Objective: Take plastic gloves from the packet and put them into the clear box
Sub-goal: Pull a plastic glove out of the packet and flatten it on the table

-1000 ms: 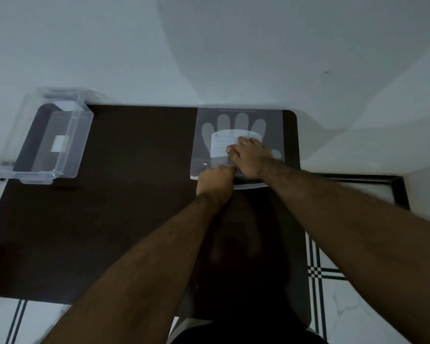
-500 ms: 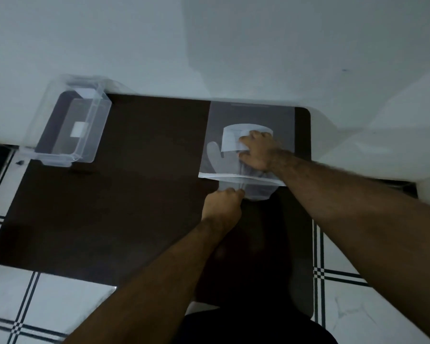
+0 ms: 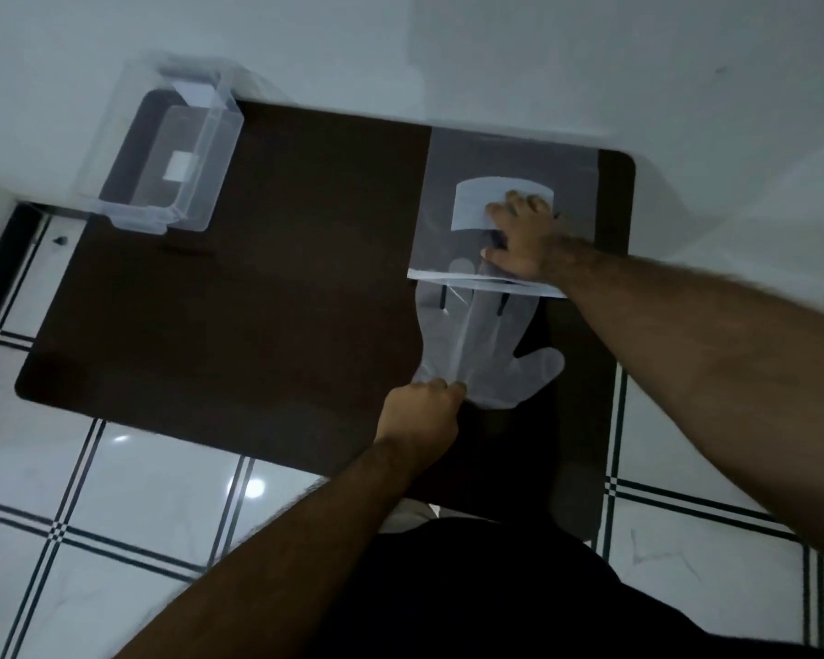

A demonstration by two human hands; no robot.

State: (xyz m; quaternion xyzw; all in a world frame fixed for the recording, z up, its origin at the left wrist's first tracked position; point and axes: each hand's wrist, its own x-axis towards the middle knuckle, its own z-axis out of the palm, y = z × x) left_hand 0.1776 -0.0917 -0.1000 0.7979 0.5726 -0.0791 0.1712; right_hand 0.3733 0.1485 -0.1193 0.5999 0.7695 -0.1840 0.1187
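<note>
Thin clear plastic is pinched in the left hand (image 3: 422, 411), whose fingers are closed on the cuff end of a glove (image 3: 484, 354); the glove lies stretched flat on the tabletop (image 3: 258, 302), its cuff toward the person and its fingertips still inside the packet's mouth, with the thumb sticking out to the right. The right hand (image 3: 519, 240) lies palm down with fingers spread on the packet (image 3: 510, 173), pressing it against the tabletop; its fingertips overlap a pale curved label (image 3: 472, 202) printed on the packet; it grips nothing, only presses. The packet sits at the far right of the dark brown tabletop, its near edge open where the glove comes out; more gloves can be faintly seen through it. The clear box (image 3: 172, 164) stands well apart at the far left corner of the tabletop, open at the top, with a small white sticker (image 3: 179, 165) on it; no glove can be seen inside. Beyond the tabletop rises a plain pale wall (image 3: 495, 54); below and around it is a white tiled floor (image 3: 139, 492) with dark stripes.
</note>
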